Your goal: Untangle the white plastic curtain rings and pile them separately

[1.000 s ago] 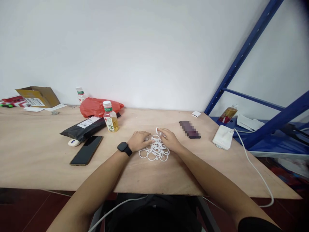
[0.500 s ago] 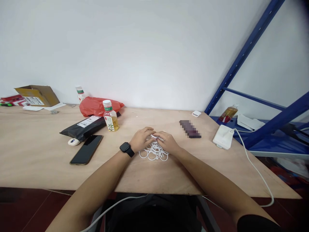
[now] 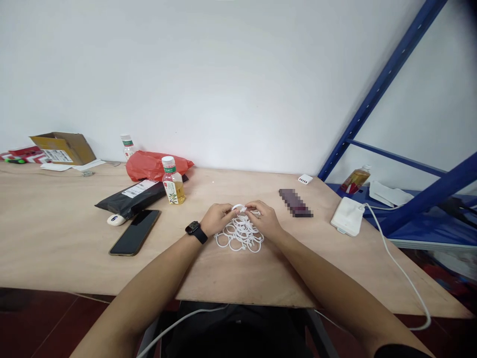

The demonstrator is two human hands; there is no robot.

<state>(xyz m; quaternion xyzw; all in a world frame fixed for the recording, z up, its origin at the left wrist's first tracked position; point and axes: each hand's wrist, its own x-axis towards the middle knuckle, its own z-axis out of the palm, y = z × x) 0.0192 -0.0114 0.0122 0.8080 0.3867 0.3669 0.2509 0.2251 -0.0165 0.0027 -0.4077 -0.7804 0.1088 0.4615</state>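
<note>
A pile of thin white plastic rings [image 3: 238, 241], several with small lumps like clasps, lies on the wooden table between my hands. Just above its far side, one white ring [image 3: 237, 206] is held up. My left hand [image 3: 217, 219], with a black watch on the wrist, pinches this ring's left side between thumb and fingers. On the other side my right hand [image 3: 265, 220] has its fingers closed at the ring's right end, where a small lump shows. The fingertips hide part of the ring.
Left of my arms lie a phone [image 3: 134, 232], a white earbud case [image 3: 116, 220] and a black parcel [image 3: 128, 200]. A drink bottle [image 3: 174, 186] stands by a red bag [image 3: 149, 166]. A white power bank [image 3: 348, 216] with a cable lies right, near a blue rack [image 3: 372, 94].
My hands have drawn slightly apart, and the held ring's arc now shows between them. More of the ring pile is visible. The whole view has shifted slightly.
</note>
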